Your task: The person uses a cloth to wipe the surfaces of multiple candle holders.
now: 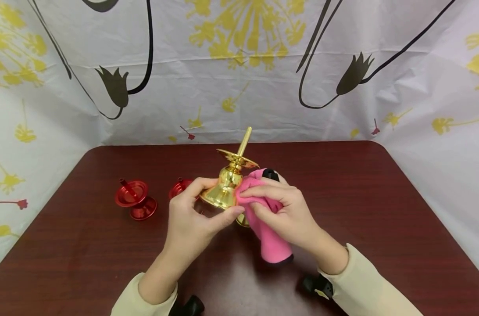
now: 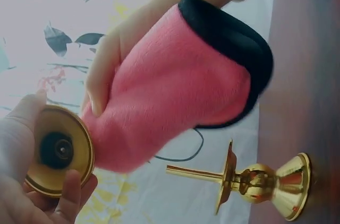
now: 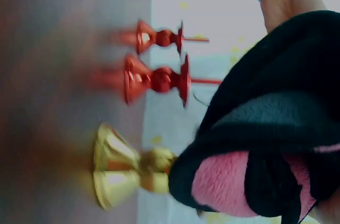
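A shiny gold candle holder (image 1: 223,186) is tilted above the table, its stem pointing up and to the right. My left hand (image 1: 192,226) grips it by the flared base, whose hollow underside shows in the left wrist view. In my right hand (image 1: 292,215) is a pink cloth (image 1: 275,243) with black edging, bunched by the fingers and pressed against the side of the base. Behind the hands a second gold candle holder (image 2: 260,181) stands upright on the table, mostly hidden in the head view by the cloth.
Two red candle holders stand on the left half of the dark table (image 1: 362,197): one in plain sight (image 1: 133,195), the other (image 1: 179,188) partly behind my left hand. A white patterned sheet (image 1: 263,101) hangs around the table's back and sides.
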A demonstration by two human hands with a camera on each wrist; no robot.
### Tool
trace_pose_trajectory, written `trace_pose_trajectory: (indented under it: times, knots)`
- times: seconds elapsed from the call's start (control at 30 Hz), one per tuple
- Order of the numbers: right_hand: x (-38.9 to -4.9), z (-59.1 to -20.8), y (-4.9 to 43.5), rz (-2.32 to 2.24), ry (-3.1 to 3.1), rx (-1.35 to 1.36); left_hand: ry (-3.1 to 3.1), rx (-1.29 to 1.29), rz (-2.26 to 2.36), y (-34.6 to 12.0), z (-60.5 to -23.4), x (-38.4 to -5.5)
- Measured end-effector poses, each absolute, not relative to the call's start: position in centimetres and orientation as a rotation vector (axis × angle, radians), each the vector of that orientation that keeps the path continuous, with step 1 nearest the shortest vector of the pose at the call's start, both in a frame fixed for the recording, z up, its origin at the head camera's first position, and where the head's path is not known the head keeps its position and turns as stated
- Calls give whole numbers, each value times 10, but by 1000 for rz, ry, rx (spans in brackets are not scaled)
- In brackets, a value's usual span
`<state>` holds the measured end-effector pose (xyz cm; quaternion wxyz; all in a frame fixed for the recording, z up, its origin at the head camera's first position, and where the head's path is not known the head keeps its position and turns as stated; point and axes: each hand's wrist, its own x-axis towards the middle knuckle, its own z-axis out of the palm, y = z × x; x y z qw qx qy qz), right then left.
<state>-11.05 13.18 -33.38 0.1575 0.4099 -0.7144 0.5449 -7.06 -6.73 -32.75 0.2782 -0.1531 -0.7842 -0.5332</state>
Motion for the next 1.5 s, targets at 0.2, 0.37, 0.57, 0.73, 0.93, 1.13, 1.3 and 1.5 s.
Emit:
trace_pose_trajectory:
  times: [0.2, 0.37, 0.57, 0.73, 0.93, 1.13, 1.3, 1.5]
  knots:
    - [-109, -335, 128, 1505, -1938, 1125, -2157, -370, -1391, -68, -324, -68]
    - [-106, -333, 125, 1394, -1858, 1170, -2203, -352, -1339, -69, -322, -68]
    - [-99, -320, 124, 1258, -1734, 1305, -2240, -338, -1315, -71, -321, -68]
    - [-96, -307, 129, 1106, -1752, 1340, -2257, -373, -1369, -71, -321, -69]
    - [-87, -286, 145, 531, -1823, 1350, -2321, -428, -1484, -66, -324, -68]
    - [-87, -269, 153, 288, -1811, 1403, -2339, -457, -1600, -61, -328, -66]
    - [-96, -266, 153, 306, -1964, 1498, -2374, -488, -1672, -54, -332, -66]
    - [-107, -267, 155, 447, -2052, 1602, -2396, -467, -1637, -52, -335, -67]
